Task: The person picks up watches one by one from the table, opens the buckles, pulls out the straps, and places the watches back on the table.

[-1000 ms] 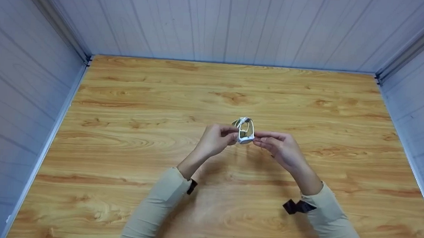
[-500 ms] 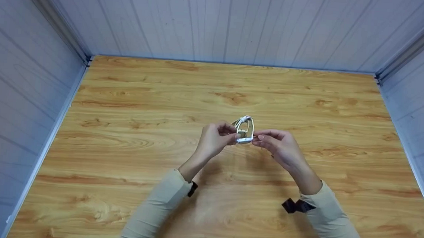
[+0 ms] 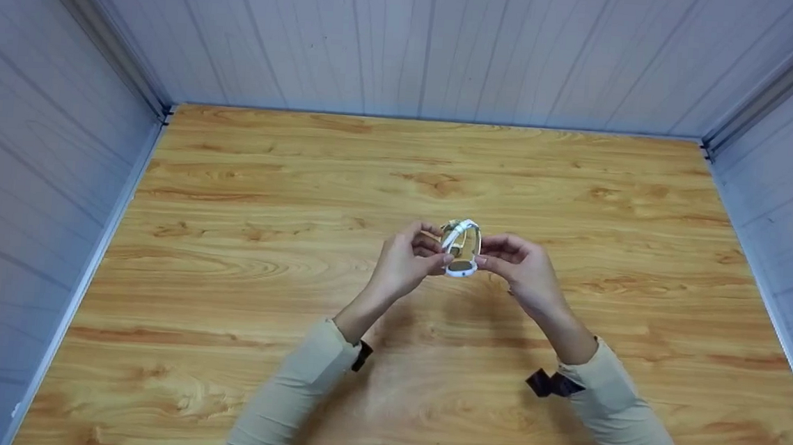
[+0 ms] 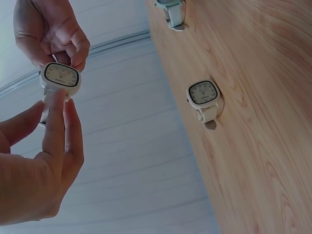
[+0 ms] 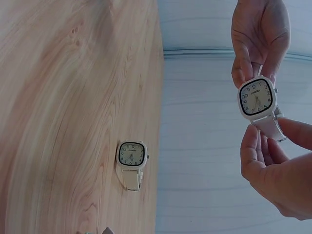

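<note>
The left sleeve [image 3: 290, 389] and the right sleeve [image 3: 623, 423], both beige, are extending forward from the lower edge of the head view. A black attachment [image 3: 362, 356] is sitting at the left cuff, and a larger black attachment [image 3: 554, 384] is projecting inward from the right cuff.

Beyond the cuffs, the left hand [image 3: 402, 261] is pinching the left side of a white watch [image 3: 461, 269] between thumb and fingers. The right hand [image 3: 534, 273] is gripping the opposite side in the same manner. The watch is being held between the two hands, above the table. Its strap is forming a loop on the far side of the case. Its dial, with a black border and printed numerals, is facing both wrist cameras.

Past the held item, a second white watch [image 5: 131, 155] is resting on the wood-grain table [image 3: 287, 194], well apart from the hands in the wrist views. Its strap is curving beneath the case. A pale green watch [image 4: 174, 16] is lying near it on the same surface, with the upper frame edge cutting off its case.

At the rear, a pale panelled back wall [image 3: 395, 41] is standing along the table's far edge. A left wall [image 3: 30, 176] and a right wall [image 3: 783, 180] are flanking the sides.
</note>
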{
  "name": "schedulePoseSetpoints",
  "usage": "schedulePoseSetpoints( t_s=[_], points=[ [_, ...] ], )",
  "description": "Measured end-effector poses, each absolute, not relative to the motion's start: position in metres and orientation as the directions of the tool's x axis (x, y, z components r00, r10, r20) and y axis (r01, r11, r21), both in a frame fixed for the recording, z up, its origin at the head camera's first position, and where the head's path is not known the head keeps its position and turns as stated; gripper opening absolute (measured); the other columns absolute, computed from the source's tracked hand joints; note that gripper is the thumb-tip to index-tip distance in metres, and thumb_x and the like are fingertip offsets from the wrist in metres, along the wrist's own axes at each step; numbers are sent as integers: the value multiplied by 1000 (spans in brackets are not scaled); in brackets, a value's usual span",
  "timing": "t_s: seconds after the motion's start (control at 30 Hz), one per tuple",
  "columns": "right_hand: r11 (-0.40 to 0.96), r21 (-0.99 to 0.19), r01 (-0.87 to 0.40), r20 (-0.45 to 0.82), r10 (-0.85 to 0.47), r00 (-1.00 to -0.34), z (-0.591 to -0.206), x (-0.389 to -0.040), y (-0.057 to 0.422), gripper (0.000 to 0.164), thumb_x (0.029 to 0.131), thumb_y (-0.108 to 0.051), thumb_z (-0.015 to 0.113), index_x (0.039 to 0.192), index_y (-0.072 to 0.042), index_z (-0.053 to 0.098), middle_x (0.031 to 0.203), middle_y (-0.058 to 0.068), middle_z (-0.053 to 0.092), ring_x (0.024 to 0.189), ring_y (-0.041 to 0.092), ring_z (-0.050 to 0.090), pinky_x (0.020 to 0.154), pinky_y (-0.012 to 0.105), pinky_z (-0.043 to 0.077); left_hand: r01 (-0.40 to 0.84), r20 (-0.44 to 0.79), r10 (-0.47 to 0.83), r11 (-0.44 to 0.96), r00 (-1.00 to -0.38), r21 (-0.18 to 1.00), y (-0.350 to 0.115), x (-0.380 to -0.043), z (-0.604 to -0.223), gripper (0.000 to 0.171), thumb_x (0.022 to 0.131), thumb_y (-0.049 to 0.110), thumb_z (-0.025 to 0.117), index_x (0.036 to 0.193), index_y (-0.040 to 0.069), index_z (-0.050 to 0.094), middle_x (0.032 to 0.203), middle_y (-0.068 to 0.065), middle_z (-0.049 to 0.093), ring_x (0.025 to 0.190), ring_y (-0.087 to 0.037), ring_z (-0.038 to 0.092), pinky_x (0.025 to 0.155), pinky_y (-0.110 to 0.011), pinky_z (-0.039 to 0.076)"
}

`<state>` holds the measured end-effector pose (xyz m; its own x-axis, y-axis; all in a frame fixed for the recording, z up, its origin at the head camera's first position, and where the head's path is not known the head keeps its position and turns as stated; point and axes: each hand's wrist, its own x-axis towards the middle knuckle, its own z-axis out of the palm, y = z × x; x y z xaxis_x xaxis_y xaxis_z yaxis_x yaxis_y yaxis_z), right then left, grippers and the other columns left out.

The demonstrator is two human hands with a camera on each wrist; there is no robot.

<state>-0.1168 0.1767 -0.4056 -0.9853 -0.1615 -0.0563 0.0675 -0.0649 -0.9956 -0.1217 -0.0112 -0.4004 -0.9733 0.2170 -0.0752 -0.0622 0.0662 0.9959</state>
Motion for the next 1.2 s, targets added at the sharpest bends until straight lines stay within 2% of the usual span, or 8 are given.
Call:
schedulePoseSetpoints(
  t_s=[0.13, 0.37, 0.53, 0.73, 0.97, 1.2],
  points=[
    [-7, -999, 48, -47, -156, -987, -403, -117, 177, 28, 76, 15, 63, 103, 20, 53, 88, 11, 62, 82, 19, 59, 72, 25, 52, 11, -16, 230, 118, -973, 993, -11, -120, -401, 27, 78, -5, 67, 103, -6, 57, 87, -16, 62, 76, -22, 61, 63, -26, 54],
    [39, -999, -6, -1, -160, -987, -402, -117, 177, 27, 72, 17, 66, 97, 19, 56, 88, 15, 62, 82, 18, 59, 71, 24, 50, 159, 105, 256, 201, -961, 967, -11, -120, -402, 20, 78, -4, 68, 97, -4, 64, 89, -13, 65, 81, -21, 62, 72, -26, 51],
    [32, -999, -25, 19, -184, -983, -403, -117, 179, 25, 72, 16, 66, 95, 15, 59, 88, 8, 62, 85, 19, 59, 71, 26, 51, 168, 109, 260, 215, -959, 962, -11, -119, -402, 18, 78, -4, 69, 95, -2, 64, 92, -11, 65, 86, -19, 61, 69, -24, 52],
    [12, -1000, -10, 8, -203, -979, -403, -117, 181, 23, 73, 16, 65, 94, 8, 61, 90, 7, 62, 87, 20, 58, 71, 26, 51, 188, 126, 257, 230, -958, 955, -10, -117, -401, 18, 78, -5, 68, 94, -1, 64, 93, -10, 64, 89, -19, 59, 67, -22, 52],
    [33, -999, 28, -35, -232, -972, -400, -118, 183, 24, 76, 12, 66, 98, 10, 60, 93, 8, 61, 90, 21, 57, 72, 27, 51, 208, 137, 273, 248, -952, 946, -9, -117, -401, 17, 78, -7, 67, 93, 0, 64, 92, -10, 64, 89, -19, 59, 68, -19, 52],
    [46, -999, -20, 7, -275, -962, -392, -117, 184, 30, 78, 5, 68, 105, 13, 59, 98, 12, 62, 89, 24, 59, 75, 29, 51, 225, 143, 300, 259, -943, 939, -8, -117, -401, 15, 79, -8, 65, 92, -2, 64, 92, -11, 63, 89, -20, 59, 69, -18, 51]
  ],
)
